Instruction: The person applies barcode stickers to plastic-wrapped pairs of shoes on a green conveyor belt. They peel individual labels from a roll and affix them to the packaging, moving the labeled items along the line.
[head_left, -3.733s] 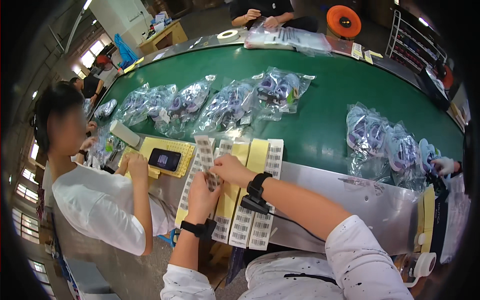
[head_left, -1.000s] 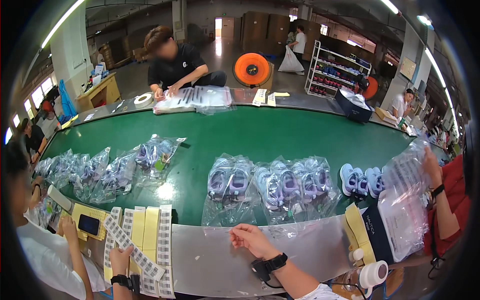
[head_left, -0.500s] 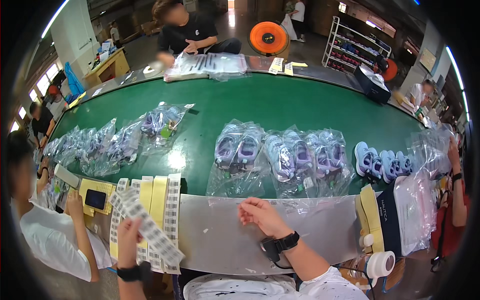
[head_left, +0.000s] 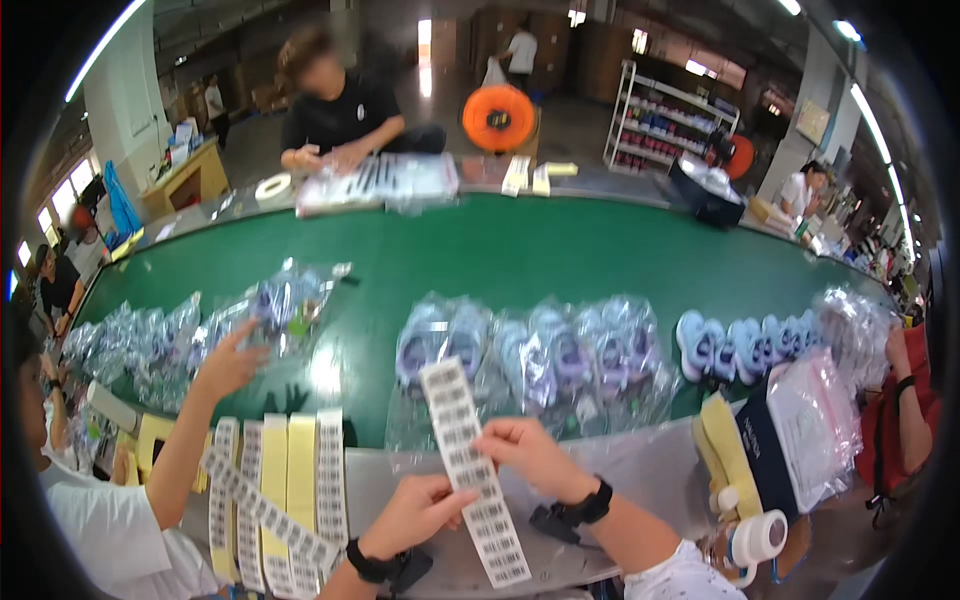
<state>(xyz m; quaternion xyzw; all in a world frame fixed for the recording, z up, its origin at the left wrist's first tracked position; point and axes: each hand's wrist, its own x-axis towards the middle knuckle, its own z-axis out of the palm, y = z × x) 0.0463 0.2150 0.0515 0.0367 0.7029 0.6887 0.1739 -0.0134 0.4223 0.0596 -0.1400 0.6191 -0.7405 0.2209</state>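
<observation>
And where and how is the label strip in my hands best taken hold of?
Probably pinch the label strip near the middle of its long edges, one hand coming from each side: it is narrow and flat, and those edges face left and right. Your left hand and right hand hold it so.

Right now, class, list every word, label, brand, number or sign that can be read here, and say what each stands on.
Sticker strip held by the left hand and right hand: barcodes; any print too small to read.
Other strips at left: barcodes, likewise too small.
Dark blue box: pale lettering, not quoted here.
Stacked plastic bags across the green surface: dark marks, too blurred.
</observation>
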